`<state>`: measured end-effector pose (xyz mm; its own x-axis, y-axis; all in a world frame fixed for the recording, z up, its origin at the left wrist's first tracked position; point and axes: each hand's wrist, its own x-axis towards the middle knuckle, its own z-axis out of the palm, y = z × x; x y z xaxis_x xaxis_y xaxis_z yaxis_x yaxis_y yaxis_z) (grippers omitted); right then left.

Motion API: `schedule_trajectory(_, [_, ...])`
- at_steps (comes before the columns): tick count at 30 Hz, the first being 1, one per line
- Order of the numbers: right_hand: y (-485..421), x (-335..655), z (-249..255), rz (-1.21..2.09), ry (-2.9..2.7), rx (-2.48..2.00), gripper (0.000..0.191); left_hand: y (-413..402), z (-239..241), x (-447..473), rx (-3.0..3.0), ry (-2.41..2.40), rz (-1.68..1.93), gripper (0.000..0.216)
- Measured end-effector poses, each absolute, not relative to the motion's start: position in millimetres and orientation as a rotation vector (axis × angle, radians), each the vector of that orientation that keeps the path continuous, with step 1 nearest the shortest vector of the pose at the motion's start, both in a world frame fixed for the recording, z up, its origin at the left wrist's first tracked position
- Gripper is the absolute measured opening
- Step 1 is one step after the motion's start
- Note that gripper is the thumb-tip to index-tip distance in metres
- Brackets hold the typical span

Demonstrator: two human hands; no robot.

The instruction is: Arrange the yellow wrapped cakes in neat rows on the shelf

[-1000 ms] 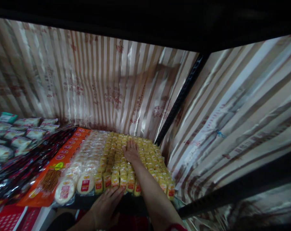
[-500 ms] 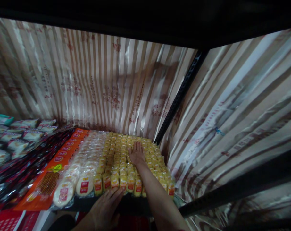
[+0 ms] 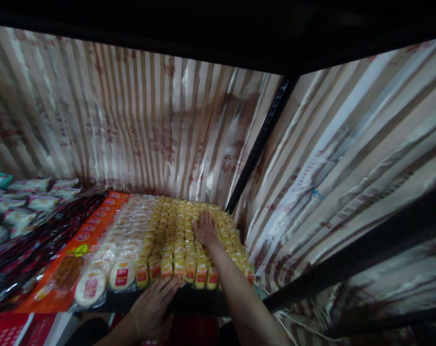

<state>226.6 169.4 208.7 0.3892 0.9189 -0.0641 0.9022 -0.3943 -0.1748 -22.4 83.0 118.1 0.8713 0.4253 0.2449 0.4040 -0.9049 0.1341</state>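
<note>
Rows of small yellow snack packs (image 3: 175, 230) fill the right end of a dark shelf. My right hand (image 3: 204, 228) lies flat on top of them near the back, fingers stretched out. My left hand (image 3: 153, 305) rests open against the front of the row, fingertips touching the red-and-yellow pack ends at the shelf's front edge (image 3: 189, 302). Neither hand holds anything.
Left of the yellow packs lie clear packs of round white cakes (image 3: 121, 250), then an orange pack (image 3: 81, 242), dark red packs (image 3: 27, 254) and pale wrapped ones (image 3: 19, 211). Striped shiny paper (image 3: 139, 120) lines the back and right side. A black upright post (image 3: 257, 144) stands in the corner.
My right hand has slid a little to the right and toward the back over the yellow packs. The view has shifted slightly; my left hand stays at the front.
</note>
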Motion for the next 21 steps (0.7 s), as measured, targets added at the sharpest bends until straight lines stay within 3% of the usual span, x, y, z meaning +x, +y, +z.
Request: schedule_trajectory(21, [136,248,213,0.251,-1.527,-2.649,0.066,83,136,-21,2.884,0.677,0.241,0.07])
